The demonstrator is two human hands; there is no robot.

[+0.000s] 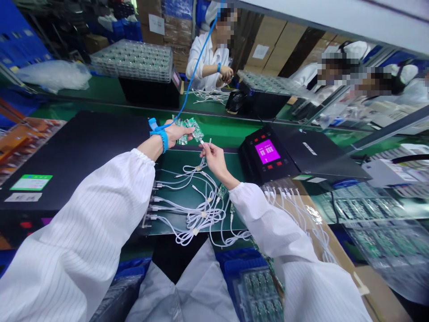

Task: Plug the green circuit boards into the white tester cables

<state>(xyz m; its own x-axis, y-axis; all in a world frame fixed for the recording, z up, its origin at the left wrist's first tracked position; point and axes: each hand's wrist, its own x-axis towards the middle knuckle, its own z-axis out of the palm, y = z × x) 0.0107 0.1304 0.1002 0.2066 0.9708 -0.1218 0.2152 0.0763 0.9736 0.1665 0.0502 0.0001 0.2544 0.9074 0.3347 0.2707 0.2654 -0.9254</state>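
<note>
My left hand point(176, 133), with a blue wrist strap point(164, 139) at its cuff, is closed on green circuit boards point(194, 129) above the far part of the bench. At least two boards show, side by side in its grip. Pinched in my right hand point(214, 158) is the white plug of a cable point(202, 141), at the near edge of the right-hand board. Whether the plug is fully seated I cannot tell. Below both hands lies a tangle of white cables point(203, 214), with another circuit board point(221, 192) among them by my right sleeve.
A black box with a lit magenta screen point(267, 152) stands at right, a large black box point(67, 152) at left. Clear trays of boards point(372, 223) lie far right; a blue crate point(241, 264) sits below the bench. Across the bench, a person in white point(209, 58) works.
</note>
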